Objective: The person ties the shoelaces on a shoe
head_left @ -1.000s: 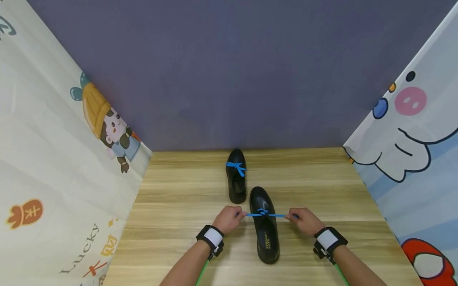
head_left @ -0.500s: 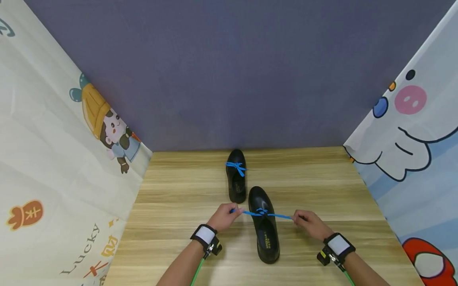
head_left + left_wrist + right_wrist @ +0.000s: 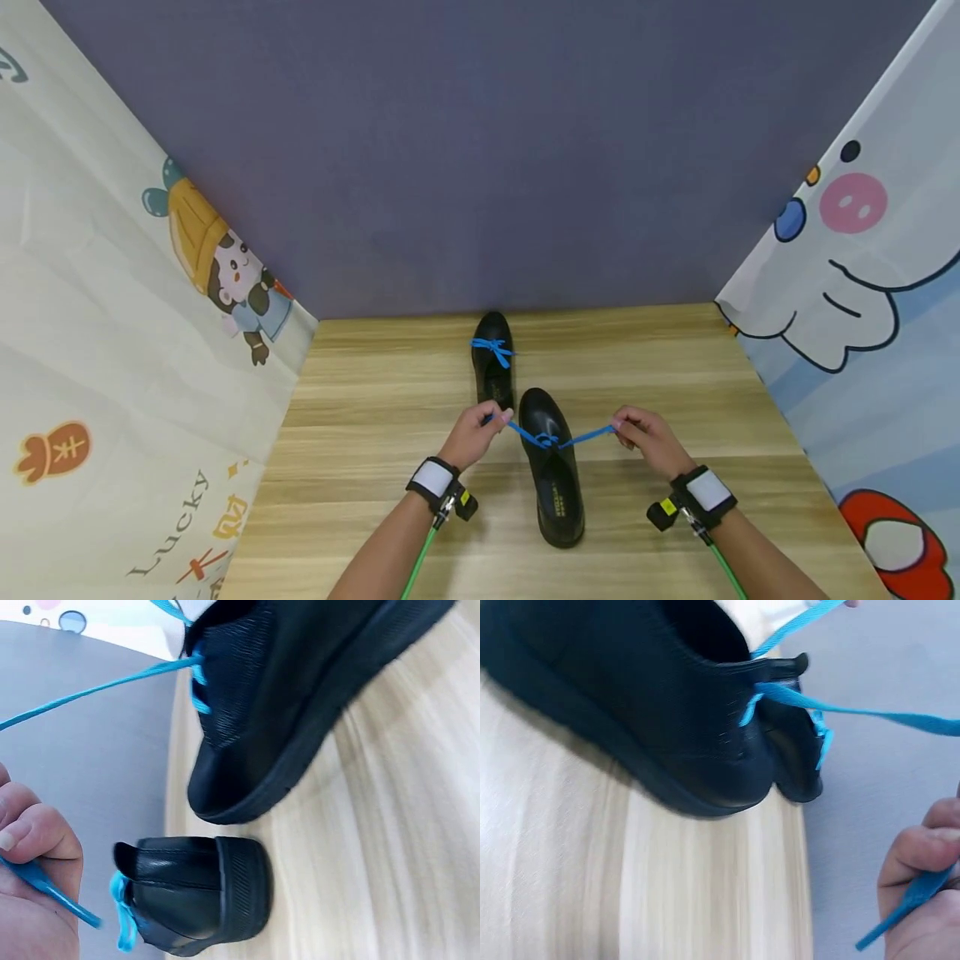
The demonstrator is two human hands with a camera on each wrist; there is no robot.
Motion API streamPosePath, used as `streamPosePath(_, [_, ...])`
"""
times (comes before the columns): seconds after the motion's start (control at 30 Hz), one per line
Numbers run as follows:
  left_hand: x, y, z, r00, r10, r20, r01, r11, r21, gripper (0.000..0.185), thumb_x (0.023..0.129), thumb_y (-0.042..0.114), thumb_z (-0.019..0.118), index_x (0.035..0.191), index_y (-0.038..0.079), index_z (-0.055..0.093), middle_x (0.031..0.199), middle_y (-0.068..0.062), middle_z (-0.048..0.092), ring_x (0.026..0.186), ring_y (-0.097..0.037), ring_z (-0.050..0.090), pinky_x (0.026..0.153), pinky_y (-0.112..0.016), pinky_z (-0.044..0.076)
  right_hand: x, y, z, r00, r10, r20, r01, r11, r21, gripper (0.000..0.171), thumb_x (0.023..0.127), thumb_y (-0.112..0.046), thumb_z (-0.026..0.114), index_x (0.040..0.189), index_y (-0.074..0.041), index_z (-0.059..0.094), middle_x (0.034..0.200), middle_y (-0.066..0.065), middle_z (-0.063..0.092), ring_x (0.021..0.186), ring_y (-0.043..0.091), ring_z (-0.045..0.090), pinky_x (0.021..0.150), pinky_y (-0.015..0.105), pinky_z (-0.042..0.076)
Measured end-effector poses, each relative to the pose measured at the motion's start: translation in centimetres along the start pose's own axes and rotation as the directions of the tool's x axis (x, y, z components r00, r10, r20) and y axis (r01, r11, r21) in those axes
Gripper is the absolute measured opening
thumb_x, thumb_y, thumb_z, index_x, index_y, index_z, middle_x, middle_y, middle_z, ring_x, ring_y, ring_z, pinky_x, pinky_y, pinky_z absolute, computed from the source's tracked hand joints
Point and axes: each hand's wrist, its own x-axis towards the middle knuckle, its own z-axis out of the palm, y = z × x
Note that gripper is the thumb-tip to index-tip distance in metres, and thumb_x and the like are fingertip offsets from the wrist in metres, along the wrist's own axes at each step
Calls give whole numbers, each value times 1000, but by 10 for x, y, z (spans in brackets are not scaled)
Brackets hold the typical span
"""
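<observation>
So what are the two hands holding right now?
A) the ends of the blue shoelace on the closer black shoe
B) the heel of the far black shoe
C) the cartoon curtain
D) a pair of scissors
A: the left hand and the right hand each pinch one end of the blue shoelace, stretched out to both sides from the closer shiny black leather shoe.

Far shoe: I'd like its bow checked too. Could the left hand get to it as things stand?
Probably yes. The far shoe sits just beyond the left hand with bare table between, but that hand is pinching the blue lace of the near shoe.
</observation>
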Motion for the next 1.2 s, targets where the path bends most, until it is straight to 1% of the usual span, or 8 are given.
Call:
streamPosePath(0.2, [3,-7,-5,1000,8,-16,-7,999,38,28,102,22,60,78,8,58,68,5,42,62,-8,41,61,-24,36,3,-3,-4,994,103,27,-101,992,-77,19,103,-4,53,84,-6,59,64,3,39,54,17,37,48,32,33])
streamPosePath(0.3, [1,-11,-11,999,22,-32,-19,996,92,30,102,24,60,75,10,56,67,6,42,61,-7,40,58,-24,35,-1,0,-9,977,210,39,-199,960,-196,18,101,-12,60,85,-5,62,70,-4,44,61,10,41,53,28,36])
streamPosePath(0.4, [0,-18,-18,998,28,-63,-19,989,146,33,101,23,61,72,10,53,65,7,40,58,-6,38,57,-24,34,-5,6,-15,962,273,-11,-264,916,-302,20,100,-17,62,85,-5,62,75,-4,47,66,9,43,57,26,36])
streamPosePath(0.57, [-9,-37,-27,994,-9,-109,38,964,263,35,101,16,60,69,11,47,60,8,35,53,-6,35,53,-23,32,-17,24,-24,951,280,-132,-309,860,-406,21,102,-15,59,83,-6,57,76,-2,46,67,9,41,59,27,33])
streamPosePath(0.77, [-24,-58,-28,992,-57,-112,99,904,417,37,100,12,59,67,13,42,57,8,33,51,-7,34,49,-23,30,-35,41,-26,939,304,-160,-343,815,-467,19,101,-8,58,83,-8,56,75,-2,47,66,8,41,60,26,34])
streamPosePath(0.9, [-28,-63,-27,989,-42,-139,96,907,411,37,100,12,60,66,13,44,57,10,34,52,-7,36,50,-23,31,-37,41,-25,940,292,-178,-342,806,-483,19,100,-7,60,81,-9,57,77,-1,54,69,12,47,62,27,37])
streamPosePath(1.03, [-28,-63,-26,996,-35,-88,65,928,366,35,100,15,61,67,13,47,59,8,39,55,-7,40,53,-23,35,-37,38,-24,934,338,-116,-352,820,-451,22,101,-14,60,80,-9,58,86,0,62,82,11,55,67,27,39])
streamPosePath(1.2, [-31,-63,-25,995,-40,87,7,935,356,29,101,19,60,73,9,59,70,4,58,68,-5,52,63,-23,42,-44,41,-20,912,406,52,-360,856,-370,30,105,-26,55,82,-6,59,77,-3,48,69,7,44,62,25,35])
